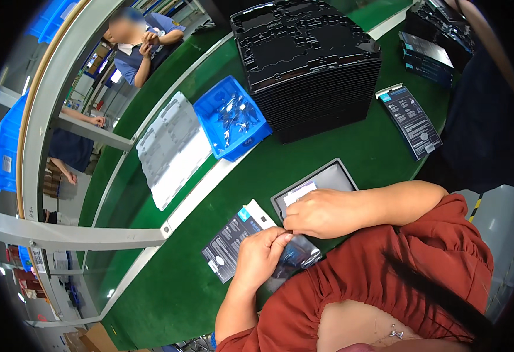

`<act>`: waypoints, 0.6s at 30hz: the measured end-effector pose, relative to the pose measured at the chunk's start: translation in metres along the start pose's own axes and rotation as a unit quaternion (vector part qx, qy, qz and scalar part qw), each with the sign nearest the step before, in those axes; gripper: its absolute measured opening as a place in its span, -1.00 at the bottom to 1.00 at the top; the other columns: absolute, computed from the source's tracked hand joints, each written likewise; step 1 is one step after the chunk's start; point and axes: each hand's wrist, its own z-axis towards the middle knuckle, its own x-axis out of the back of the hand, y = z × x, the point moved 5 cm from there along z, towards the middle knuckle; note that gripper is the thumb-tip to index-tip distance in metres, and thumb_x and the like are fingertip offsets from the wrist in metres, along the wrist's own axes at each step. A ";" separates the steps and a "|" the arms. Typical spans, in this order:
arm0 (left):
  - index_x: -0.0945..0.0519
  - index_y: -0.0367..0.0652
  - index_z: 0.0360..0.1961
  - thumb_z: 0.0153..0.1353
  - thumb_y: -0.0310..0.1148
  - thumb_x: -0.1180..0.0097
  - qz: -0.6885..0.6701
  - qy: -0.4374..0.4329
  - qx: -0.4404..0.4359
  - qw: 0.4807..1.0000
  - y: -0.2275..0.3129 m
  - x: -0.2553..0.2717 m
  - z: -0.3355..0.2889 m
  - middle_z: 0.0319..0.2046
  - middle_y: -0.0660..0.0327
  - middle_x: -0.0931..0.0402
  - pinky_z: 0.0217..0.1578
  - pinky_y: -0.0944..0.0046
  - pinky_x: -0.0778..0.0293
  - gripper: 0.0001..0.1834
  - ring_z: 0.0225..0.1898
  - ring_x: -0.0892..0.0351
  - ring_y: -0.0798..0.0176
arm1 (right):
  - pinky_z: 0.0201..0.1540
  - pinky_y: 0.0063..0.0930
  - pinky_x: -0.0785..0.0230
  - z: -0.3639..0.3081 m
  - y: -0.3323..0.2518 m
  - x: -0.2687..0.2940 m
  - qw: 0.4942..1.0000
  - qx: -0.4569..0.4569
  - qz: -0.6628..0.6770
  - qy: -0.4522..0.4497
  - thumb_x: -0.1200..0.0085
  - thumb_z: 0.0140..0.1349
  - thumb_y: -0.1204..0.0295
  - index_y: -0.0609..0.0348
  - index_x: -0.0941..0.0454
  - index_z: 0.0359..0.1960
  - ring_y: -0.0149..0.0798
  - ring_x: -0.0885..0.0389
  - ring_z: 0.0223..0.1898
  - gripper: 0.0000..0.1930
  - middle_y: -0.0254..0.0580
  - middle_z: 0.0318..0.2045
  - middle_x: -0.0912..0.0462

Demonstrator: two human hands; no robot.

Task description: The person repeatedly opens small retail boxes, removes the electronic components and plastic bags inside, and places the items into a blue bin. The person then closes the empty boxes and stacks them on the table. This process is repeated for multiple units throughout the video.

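My left hand is closed, thumb and fingers pinching the top of a shiny clear plastic bag with something dark inside. My right hand is closed too, its fingertips meeting the left ones at the bag's edge; what lies between them is mostly hidden. Beside my left hand a black flat box with a light blue corner lies on the green table, partly covered by the hand. A dark shallow tray rests just beyond my right hand, with a white printed slip in it.
A tall stack of black plastic trays stands at the back. Left of it are a blue bin of small packets and a white plastic panel. Another flat box and stacked boxes lie right. Co-workers stand across the frame.
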 end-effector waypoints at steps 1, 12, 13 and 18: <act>-0.59 -0.22 -0.35 0.31 -0.25 -0.05 0.003 -0.007 -0.006 1.000 0.002 -0.001 -0.001 -0.51 0.00 -0.56 -0.40 0.03 -0.47 -0.76 -0.42 -0.58 -0.12 | -0.37 -0.15 -0.47 -0.001 0.000 0.000 1.000 0.008 -0.008 -0.004 -0.09 0.12 0.42 0.24 -0.57 -0.39 0.03 -0.61 -0.42 -0.87 -0.05 -0.48 -0.57; -0.55 -0.26 -0.42 0.28 -0.34 -0.08 -0.004 0.009 0.004 1.000 0.003 -0.007 -0.002 -0.55 -0.02 -0.53 -0.45 0.10 -0.45 -0.79 -0.47 -0.55 -0.12 | -0.47 -0.16 -0.44 0.000 -0.005 -0.003 0.999 0.035 -0.018 -0.010 -0.05 0.05 0.43 0.24 -0.50 -0.59 0.00 -0.57 -0.53 -0.85 -0.06 -0.60 -0.55; -0.55 -0.27 -0.42 0.27 -0.34 -0.09 -0.017 0.027 0.002 0.999 0.004 -0.006 -0.002 -0.55 0.00 -0.52 -0.45 0.12 -0.44 -0.79 -0.48 -0.55 -0.09 | -0.46 -0.16 -0.44 0.001 -0.003 -0.004 0.999 0.027 -0.023 -0.023 -0.05 0.05 0.43 0.23 -0.50 -0.59 0.01 -0.57 -0.52 -0.85 -0.06 -0.60 -0.55; -0.60 -0.27 -0.41 0.23 -0.37 -0.15 -0.037 0.020 -0.033 0.999 -0.004 -0.002 -0.003 -0.58 0.06 -0.51 -0.47 0.20 -0.43 -0.83 -0.52 -0.55 0.06 | -0.45 -0.14 -0.43 0.002 -0.004 -0.006 1.000 0.023 -0.003 0.005 -0.08 0.08 0.41 0.23 -0.53 -0.59 0.03 -0.58 -0.51 -0.83 -0.05 -0.60 -0.57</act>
